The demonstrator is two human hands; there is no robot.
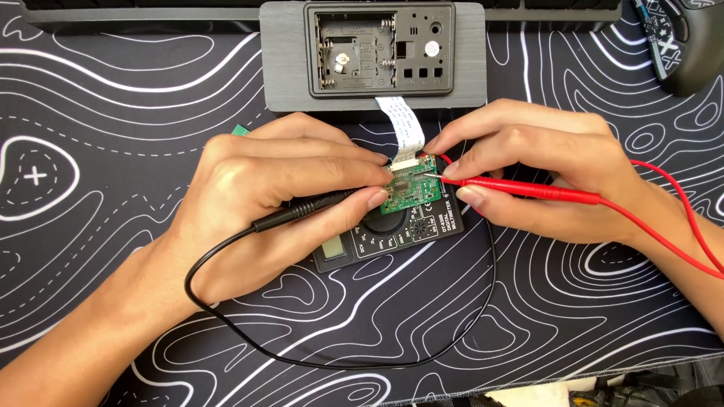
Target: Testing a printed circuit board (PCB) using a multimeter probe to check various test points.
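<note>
Pressing black probe [302, 211], red probe [528, 190] onto circuit board [411, 188]; multimeter [392, 230] beneath.

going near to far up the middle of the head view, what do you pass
black lead wire → black multimeter → green circuit board → white ribbon cable → grey device with open battery compartment

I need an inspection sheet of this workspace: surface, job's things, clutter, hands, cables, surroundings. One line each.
Surface: black desk mat with white contour lines.
Job's things: green circuit board over a black multimeter; grey device, back open, joined by white ribbon cable.
Clutter: nothing seen.
Hands: left hand holds black probe; right hand holds red probe on the board.
Cables: black lead loops below; red lead exits right.
Surroundings: dark mouse top right.
</note>
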